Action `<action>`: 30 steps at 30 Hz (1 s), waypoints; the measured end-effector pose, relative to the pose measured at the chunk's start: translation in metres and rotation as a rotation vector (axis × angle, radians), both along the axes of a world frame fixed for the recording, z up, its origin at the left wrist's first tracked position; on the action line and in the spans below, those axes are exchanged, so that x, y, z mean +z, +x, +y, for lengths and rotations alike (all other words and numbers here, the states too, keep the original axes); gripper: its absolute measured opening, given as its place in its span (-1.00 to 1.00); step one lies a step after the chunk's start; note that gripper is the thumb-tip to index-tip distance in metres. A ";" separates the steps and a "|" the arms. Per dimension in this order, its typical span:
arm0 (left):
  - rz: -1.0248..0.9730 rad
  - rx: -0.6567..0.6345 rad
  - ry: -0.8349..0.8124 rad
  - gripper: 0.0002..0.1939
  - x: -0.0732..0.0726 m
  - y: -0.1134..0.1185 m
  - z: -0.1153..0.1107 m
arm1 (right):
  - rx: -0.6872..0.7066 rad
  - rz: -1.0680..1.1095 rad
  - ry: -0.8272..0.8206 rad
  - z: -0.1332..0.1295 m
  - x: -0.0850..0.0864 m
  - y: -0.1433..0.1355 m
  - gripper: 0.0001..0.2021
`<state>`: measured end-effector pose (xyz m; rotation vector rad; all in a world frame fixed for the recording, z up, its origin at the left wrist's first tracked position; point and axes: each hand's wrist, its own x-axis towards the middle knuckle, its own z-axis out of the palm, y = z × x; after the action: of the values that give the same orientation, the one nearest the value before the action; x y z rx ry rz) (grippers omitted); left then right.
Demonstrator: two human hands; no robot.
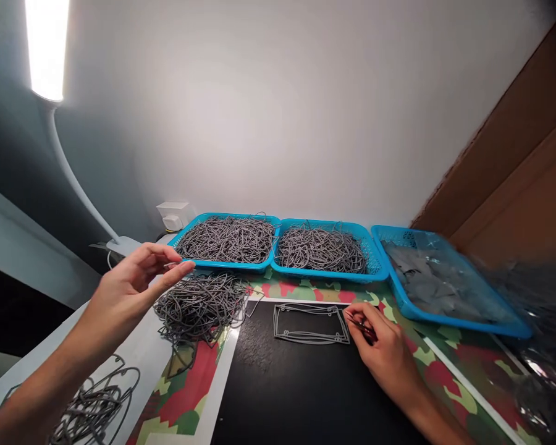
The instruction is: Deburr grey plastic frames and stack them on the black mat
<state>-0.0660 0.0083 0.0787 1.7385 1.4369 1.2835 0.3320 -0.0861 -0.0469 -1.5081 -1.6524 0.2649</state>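
My left hand (139, 278) is raised above the heap of thin grey wire-like pieces (206, 303). Its thumb is stretched out with the bent index fingertip close by, and nothing shows between them. My right hand (377, 337) is closed around a small dark red tool (368, 332), mostly hidden by the fingers, so its kind is unclear. That hand is at the right end of a rectangular outline of thin grey strips (312, 337) with small loops near the corners. The outline lies on a black mat (296, 395), with tiny grey bits (254, 352) scattered to its left.
Two blue baskets (231, 267) (328, 275) full of grey pieces stand against the wall. A third blue basket (463, 316) at right holds clear plastic bags. More grey pieces (95, 402) lie lower left. A lit lamp (49, 49) rises at left; cardboard (514, 161) stands at right.
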 end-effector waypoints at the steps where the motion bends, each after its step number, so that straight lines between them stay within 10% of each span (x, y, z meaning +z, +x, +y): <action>1: -0.036 0.014 0.018 -0.54 0.005 0.002 -0.001 | 0.001 0.004 0.000 0.000 0.000 0.000 -0.88; 8: -0.101 0.130 0.321 -0.86 0.025 0.028 -0.028 | 0.017 0.103 -0.028 -0.003 0.004 -0.001 -0.86; 15: -0.116 -0.581 -0.147 -0.97 0.021 0.090 -0.069 | 0.370 0.493 -0.457 -0.018 0.033 -0.010 -0.37; 20: -0.287 -0.660 -0.292 -0.90 -0.006 0.124 -0.070 | 0.652 0.517 -0.588 -0.022 0.044 -0.023 -0.48; 25: -0.143 -0.526 -0.096 -0.93 -0.034 0.111 -0.057 | 0.538 0.469 -0.460 -0.022 0.052 -0.013 -0.64; 30: 0.152 -0.785 0.138 -0.65 -0.051 0.071 -0.054 | 0.609 0.258 -0.438 -0.027 0.056 0.001 -0.80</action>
<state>0.0052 -0.0457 0.0277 2.2043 0.6005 0.8368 0.3331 -0.1128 0.0087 -1.1554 -1.8757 1.1641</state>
